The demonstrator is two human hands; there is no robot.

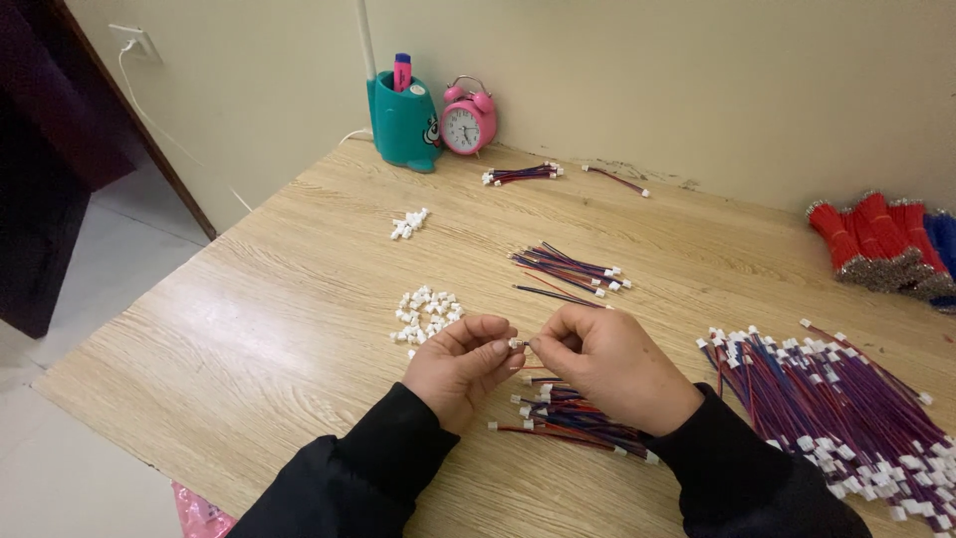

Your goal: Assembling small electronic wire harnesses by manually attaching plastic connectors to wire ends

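- The left hand [460, 367] and right hand [609, 367] meet over the near middle of the wooden table [259, 329]; the fingertips of both pinch shut on one small white plug [517, 343] held between them.
- A thin red wire seems to run from the plug under the right hand; it is too fine to be sure which fingers hold it.
- Judged from this, the step in hand is seating wire ends in the plug. The next move calls for a steady pinch and a straight push, since the parts are tiny.
- Loose white plugs [426, 311] lie just far-left of the left hand; a smaller heap [408, 223] sits farther off.
- A short wire bundle [573, 420] lies under the right wrist, another bundle [570, 269] lies beyond the hands, and a big pile of finished wires [846, 418] fills the near right.
- Bare red and blue wire bunches [881, 244] lie at the far right edge.
- A teal pen holder [403, 125] and pink alarm clock [468, 118] stand against the far wall.
- Open tabletop lies to the left; the near edge runs close under the forearms, so loose parts there could slide off.
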